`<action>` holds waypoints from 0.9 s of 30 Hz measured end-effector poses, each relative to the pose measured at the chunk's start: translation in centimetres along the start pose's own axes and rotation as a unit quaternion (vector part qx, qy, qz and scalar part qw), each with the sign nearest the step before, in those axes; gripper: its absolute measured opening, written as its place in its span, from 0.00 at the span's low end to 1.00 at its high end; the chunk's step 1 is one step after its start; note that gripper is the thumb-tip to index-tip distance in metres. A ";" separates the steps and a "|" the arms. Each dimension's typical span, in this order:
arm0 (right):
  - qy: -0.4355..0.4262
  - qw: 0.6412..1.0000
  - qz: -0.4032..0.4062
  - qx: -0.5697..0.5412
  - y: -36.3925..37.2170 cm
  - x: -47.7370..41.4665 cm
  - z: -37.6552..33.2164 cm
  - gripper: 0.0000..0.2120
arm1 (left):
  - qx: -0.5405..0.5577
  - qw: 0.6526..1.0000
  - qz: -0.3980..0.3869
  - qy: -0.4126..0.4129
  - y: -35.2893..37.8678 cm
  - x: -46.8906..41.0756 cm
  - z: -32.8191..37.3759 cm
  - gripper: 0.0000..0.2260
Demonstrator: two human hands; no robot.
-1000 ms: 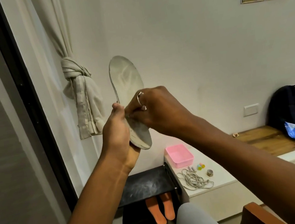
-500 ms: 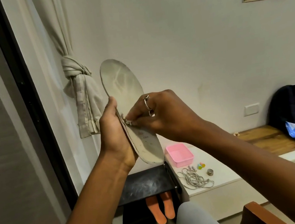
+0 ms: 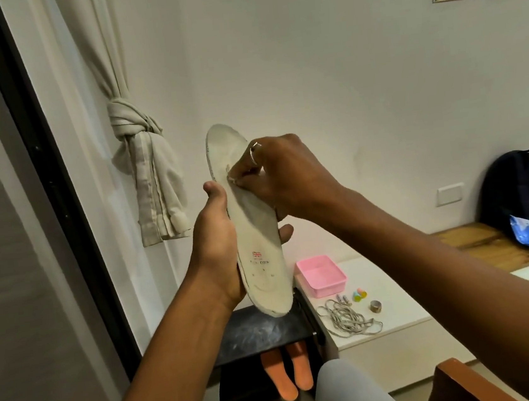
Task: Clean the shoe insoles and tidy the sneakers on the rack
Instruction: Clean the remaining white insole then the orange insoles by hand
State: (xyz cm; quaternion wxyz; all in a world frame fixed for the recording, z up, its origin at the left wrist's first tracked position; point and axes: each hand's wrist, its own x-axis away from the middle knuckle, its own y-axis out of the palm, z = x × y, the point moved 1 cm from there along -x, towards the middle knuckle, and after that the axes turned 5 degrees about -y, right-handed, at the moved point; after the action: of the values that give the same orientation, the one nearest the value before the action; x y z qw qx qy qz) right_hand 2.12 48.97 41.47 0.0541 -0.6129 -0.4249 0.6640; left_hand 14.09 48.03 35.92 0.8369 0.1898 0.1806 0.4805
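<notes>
A worn grey-white shoe insole stands upright in front of me, toe end up, with a small red print near its heel. My left hand grips it from behind at the middle, thumb on the left edge and fingertips showing at the right edge. My right hand, a ring on one finger, pinches something small and pale against the insole's upper face; what it is I cannot tell. Two orange insoles lie low in the black shoe rack below.
A white ledge to the right carries a pink tray, a tangle of grey laces, small coloured bits and a metal ring. A knotted curtain hangs at left. A dark backpack sits on a wooden bench. A chair corner is lower right.
The insole has dropped lower and turned its printed face more toward me. My right hand has slid up from the heel part toward the forefoot.
</notes>
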 end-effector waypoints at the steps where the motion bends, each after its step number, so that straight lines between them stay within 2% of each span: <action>1: 0.001 0.999 -0.019 -0.035 0.0 0.7 -0.3 0.06 | 0.009 1.000 -0.001 -0.001 -0.1 0.0 0.2 0.28; 3: 0.005 0.990 -0.076 -0.120 -0.1 2.0 -0.7 0.05 | 0.030 1.000 0.007 -0.004 -0.4 0.1 0.7 0.29; 5: 0.001 0.984 -0.104 -0.146 -0.5 2.4 -0.7 0.05 | 0.027 0.999 0.013 -0.012 -0.4 0.2 0.8 0.29; 9: -0.041 0.999 -0.012 0.000 -1.2 0.0 0.3 0.06 | -0.031 0.999 -0.008 -0.023 0.1 0.0 -0.2 0.28; 12: -0.002 0.998 0.054 0.021 -1.4 -1.6 1.7 0.07 | -0.057 0.996 -0.043 -0.049 -0.1 -0.2 -0.7 0.32; 15: 0.003 0.999 0.042 -0.022 -0.7 -0.6 1.1 0.07 | -0.032 0.997 -0.051 -0.048 0.0 -0.1 -0.5 0.30; 18: -0.040 0.997 -0.023 -0.069 -0.4 1.5 -0.4 0.06 | 0.006 0.999 -0.037 -0.017 -0.2 -0.2 0.0 0.26; 21: -0.052 0.994 -0.059 -0.073 -1.5 1.3 -0.1 0.05 | -0.006 0.999 -0.033 -0.019 -0.1 -0.1 -0.1 0.27; 25: -0.026 0.999 0.027 0.027 -2.2 -1.2 1.4 0.06 | -0.055 0.996 -0.049 -0.041 0.2 0.0 -0.5 0.32; 27: 0.000 0.998 0.048 0.026 -1.8 -1.6 1.6 0.07 | -0.056 0.997 -0.047 -0.034 0.3 0.1 -0.5 0.30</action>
State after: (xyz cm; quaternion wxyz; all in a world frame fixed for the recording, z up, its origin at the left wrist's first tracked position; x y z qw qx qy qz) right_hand 0.30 48.34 43.65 0.0378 -0.6313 -0.3774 0.6764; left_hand 13.74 48.33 35.62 0.8736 0.1497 0.1337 0.4433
